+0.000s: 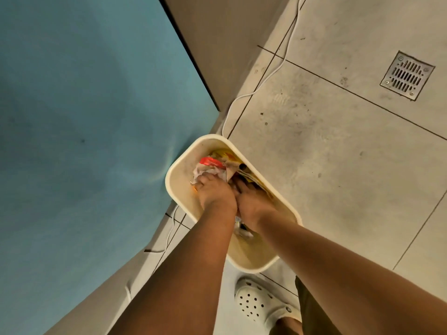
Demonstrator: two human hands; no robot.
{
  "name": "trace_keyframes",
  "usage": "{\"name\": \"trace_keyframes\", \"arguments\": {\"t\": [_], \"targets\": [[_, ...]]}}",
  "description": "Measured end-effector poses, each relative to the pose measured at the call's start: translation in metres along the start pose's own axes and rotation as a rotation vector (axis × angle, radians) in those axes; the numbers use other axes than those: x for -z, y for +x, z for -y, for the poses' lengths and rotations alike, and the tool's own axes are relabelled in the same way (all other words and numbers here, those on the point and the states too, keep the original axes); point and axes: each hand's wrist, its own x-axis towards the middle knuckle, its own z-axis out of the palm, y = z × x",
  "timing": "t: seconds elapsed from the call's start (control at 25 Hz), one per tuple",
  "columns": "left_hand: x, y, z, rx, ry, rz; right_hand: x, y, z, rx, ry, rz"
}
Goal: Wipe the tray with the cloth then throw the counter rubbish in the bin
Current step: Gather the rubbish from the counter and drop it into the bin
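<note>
Both hands down inside the cream bin (180,163) at frame centre: left hand (216,193) clutching crumpled rubbish (210,168), right hand (251,204) flat, fingers straight, pressing wrappers. Best released low, pushed below the rim. Beyond, floor drain (407,75) upper right.

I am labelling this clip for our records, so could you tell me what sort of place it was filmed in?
Probably a kitchen or utility area of a home or small shop. The floor is large grey tiles with a metal floor drain, a cream bin full of wrappers stands beside a blue counter, and a white cable trails across the floor.
</note>
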Motion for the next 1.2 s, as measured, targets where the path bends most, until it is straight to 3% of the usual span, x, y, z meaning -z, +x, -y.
{"name": "trace_keyframes", "arguments": {"t": [0.12, 0.32, 0.52, 0.72, 1.2], "targets": [[-0.003, -0.033, 0.006, 0.003, -0.118, -0.127, 0.002, -0.034, 0.007, 0.038, 0.059, -0.125], [0.024, -0.099, 0.027, -0.027, -0.266, -0.153, 0.029, -0.098, 0.009, 0.051, 0.159, -0.177], [0.078, -0.179, 0.05, -0.026, -0.493, -0.128, 0.084, -0.161, 0.026, -0.006, 0.168, -0.226], [0.141, -0.286, 0.089, -0.094, -0.742, -0.239, 0.162, -0.256, 0.07, 0.018, 0.185, -0.354], [0.276, -0.561, 0.18, -0.254, -1.084, -0.633, 0.316, -0.458, 0.208, 0.408, 0.16, -0.724]]}}
